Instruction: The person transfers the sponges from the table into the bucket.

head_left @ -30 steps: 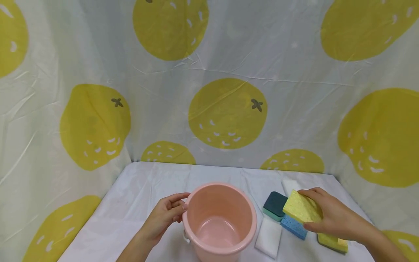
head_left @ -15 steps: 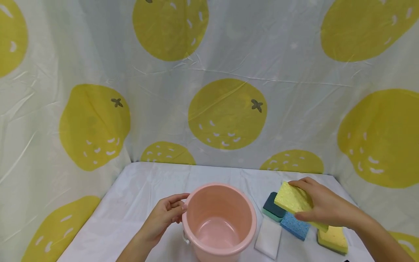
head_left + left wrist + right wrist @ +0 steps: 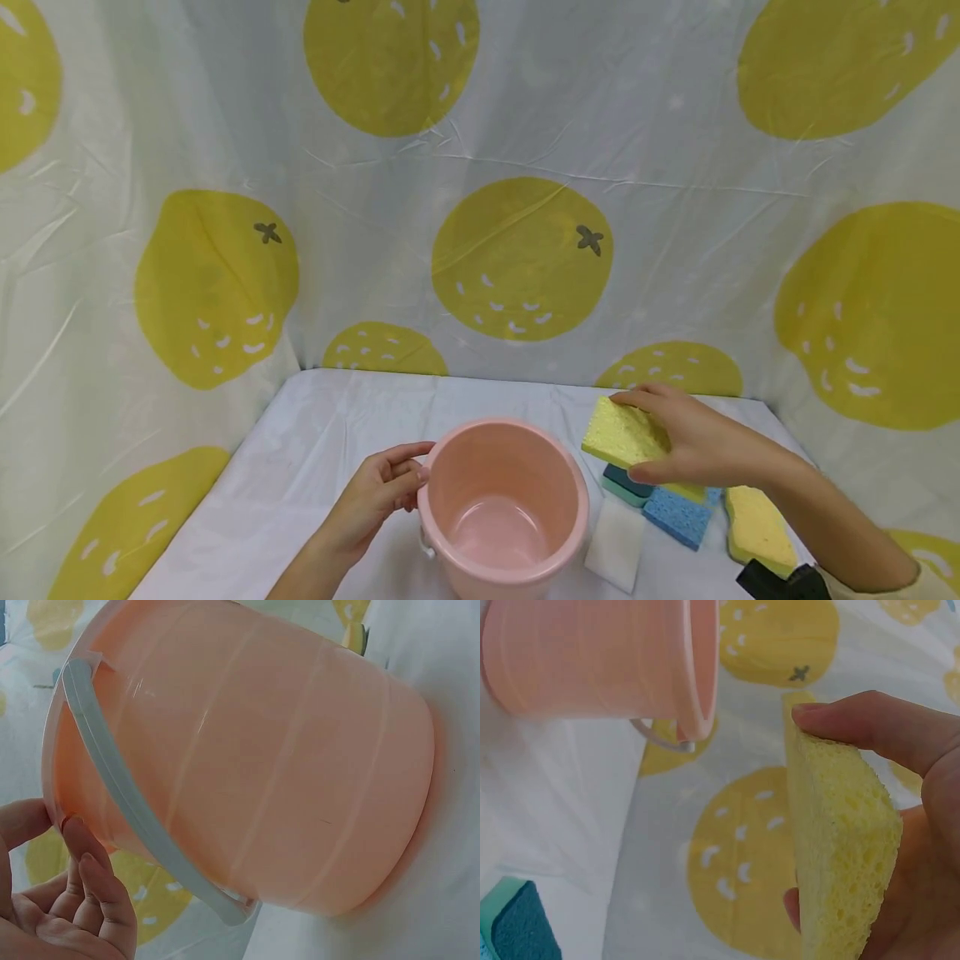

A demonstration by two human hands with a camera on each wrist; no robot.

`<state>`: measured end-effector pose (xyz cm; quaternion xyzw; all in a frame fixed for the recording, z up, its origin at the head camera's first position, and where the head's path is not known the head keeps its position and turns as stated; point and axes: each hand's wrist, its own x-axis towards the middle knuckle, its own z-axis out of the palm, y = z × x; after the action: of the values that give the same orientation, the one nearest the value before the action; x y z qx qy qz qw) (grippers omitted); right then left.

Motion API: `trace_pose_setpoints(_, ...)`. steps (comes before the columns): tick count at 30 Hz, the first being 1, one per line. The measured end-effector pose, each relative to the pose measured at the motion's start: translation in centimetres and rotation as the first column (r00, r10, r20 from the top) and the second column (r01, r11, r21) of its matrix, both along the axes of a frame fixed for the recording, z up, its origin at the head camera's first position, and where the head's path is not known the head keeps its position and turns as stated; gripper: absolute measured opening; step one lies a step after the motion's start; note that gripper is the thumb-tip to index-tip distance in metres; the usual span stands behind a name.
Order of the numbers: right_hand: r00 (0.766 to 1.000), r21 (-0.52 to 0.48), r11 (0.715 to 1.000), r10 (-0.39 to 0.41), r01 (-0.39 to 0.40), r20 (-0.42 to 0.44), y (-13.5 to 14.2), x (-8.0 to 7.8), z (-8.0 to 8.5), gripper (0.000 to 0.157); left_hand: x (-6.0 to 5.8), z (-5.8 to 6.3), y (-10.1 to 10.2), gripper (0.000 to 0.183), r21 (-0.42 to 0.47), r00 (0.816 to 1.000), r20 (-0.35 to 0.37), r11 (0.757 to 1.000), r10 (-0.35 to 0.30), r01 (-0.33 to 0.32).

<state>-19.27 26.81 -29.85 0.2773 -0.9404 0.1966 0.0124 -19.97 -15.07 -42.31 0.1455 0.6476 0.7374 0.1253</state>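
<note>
A pink bucket [image 3: 502, 500] stands upright at the front middle of the table, nothing inside it. My left hand [image 3: 378, 492] pinches its rim on the left side, thumb and fingertips over the edge. In the left wrist view the white handle [image 3: 142, 810] hangs down along the bucket's outer wall. To the right of the bucket, my right hand [image 3: 686, 433] grips a yellow sponge [image 3: 626, 435], raised above the other sponges. The right wrist view shows this yellow sponge [image 3: 840, 840] held edge-on between thumb and fingers, apart from the bucket [image 3: 607, 660].
Below the right hand lie a green sponge with a dark scouring side [image 3: 628, 485], a blue sponge [image 3: 678, 517], a white sponge [image 3: 615, 546] and another yellow sponge [image 3: 759, 525]. White fabric with yellow fruit prints [image 3: 525, 258] walls the table's back and sides.
My right hand has lifted the yellow sponge and carried it left towards the bucket, uncovering more of the other yellow sponge. The left hand and the bucket have stayed in place.
</note>
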Motion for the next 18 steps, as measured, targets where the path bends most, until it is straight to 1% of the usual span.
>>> trace_pose_setpoints(4,0.998,0.001,0.999,0.047,-0.047,0.034,-1.6,-0.4,0.8,0.085,0.0,-0.2,0.0,0.054,0.014,1.000,-0.005,1.000,-0.009,0.009)
trace_pose_setpoints(8,0.996,0.011,0.997,0.076,-0.077,0.038,-3.1,-0.7,1.3,0.086,0.0,-0.4,-0.1,0.055,0.029,1.000,-0.018,0.999,-0.025,0.026)
trace_pose_setpoints(12,0.992,0.006,0.992,0.124,-0.124,0.038,-4.4,-1.0,1.4,0.083,-0.1,-0.5,-0.1,0.055,0.038,0.999,-0.024,0.999,-0.034,0.035)
trace_pose_setpoints(18,0.979,-0.004,0.980,0.200,-0.200,0.049,-6.3,-1.8,1.3,0.080,-0.3,-0.7,-0.1,0.054,0.041,1.000,-0.012,0.999,-0.028,0.028)
